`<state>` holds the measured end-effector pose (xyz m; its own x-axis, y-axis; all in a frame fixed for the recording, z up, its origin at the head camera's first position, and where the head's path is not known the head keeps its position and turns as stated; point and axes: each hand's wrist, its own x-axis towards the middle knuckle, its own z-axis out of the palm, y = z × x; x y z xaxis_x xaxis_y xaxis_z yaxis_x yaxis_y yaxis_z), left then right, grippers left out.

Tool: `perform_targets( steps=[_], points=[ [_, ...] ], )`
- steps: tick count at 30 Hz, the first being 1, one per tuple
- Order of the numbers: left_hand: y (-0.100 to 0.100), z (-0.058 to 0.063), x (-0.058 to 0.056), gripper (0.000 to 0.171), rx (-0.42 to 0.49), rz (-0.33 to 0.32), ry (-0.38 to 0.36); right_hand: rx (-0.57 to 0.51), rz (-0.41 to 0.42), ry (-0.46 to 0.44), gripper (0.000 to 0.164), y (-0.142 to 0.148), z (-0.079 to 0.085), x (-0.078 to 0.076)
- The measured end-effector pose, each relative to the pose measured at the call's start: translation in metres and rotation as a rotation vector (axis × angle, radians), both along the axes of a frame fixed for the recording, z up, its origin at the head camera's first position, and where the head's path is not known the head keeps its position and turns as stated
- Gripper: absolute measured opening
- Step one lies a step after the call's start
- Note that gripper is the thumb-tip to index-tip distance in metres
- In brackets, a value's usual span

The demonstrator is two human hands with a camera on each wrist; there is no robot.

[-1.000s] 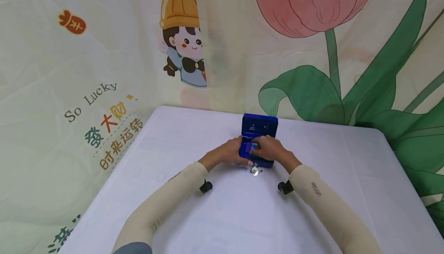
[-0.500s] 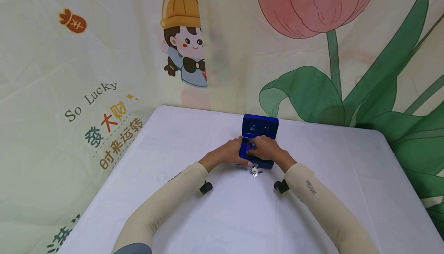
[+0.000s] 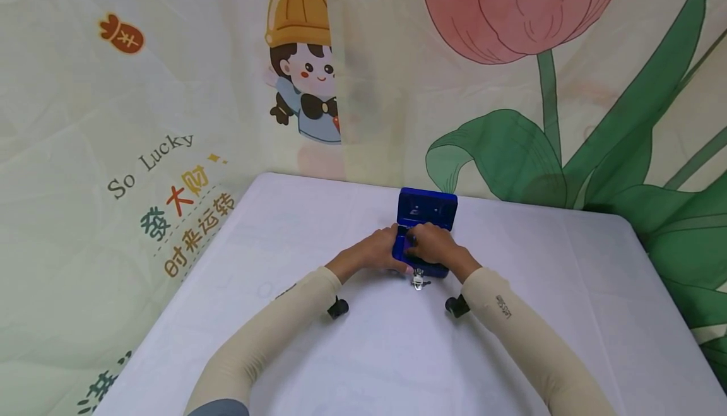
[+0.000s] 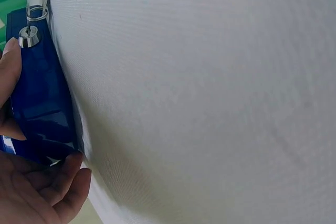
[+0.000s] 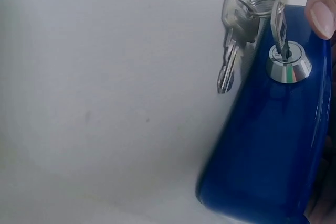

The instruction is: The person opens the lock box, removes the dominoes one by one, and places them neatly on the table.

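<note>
A blue cash box [image 3: 427, 206] stands on the white table with its lid raised. My left hand [image 3: 378, 249] grips the box's left side, its thumb along the front wall beside the lock in the left wrist view. Into the open box reaches my right hand [image 3: 435, 244], fingers bent down over a small purple patch inside; I cannot tell whether they hold anything. A key sits in the silver lock [image 5: 290, 66] on the front wall. From its ring a second key [image 5: 235, 38] hangs close to the tabletop.
The white-covered table [image 3: 363, 359] ends just behind the box at a printed cloth backdrop [image 3: 386, 88]. Black wrist cameras [image 3: 339, 307] stick out below both beige sleeves [image 3: 278, 324].
My right hand and forearm have shifted slightly left, with the fingers lower in the box, covering more of the purple patch. The left hand keeps its grip on the box.
</note>
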<state>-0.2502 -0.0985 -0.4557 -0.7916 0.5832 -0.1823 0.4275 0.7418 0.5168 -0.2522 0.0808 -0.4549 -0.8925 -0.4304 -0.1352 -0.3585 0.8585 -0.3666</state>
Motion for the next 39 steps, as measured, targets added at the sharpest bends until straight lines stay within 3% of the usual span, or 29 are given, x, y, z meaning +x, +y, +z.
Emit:
perform_targets(
  steps=[24, 39],
  points=[
    [0.001, 0.0, 0.001, 0.104, -0.01, 0.023, -0.005, 0.045, 0.01, 0.034, 0.038, -0.012, 0.0, 0.005],
    [0.002, -0.001, -0.001, 0.1, -0.009, 0.033, -0.001, 0.01, 0.029, 0.029, 0.042, -0.018, -0.003, 0.005]
  ],
)
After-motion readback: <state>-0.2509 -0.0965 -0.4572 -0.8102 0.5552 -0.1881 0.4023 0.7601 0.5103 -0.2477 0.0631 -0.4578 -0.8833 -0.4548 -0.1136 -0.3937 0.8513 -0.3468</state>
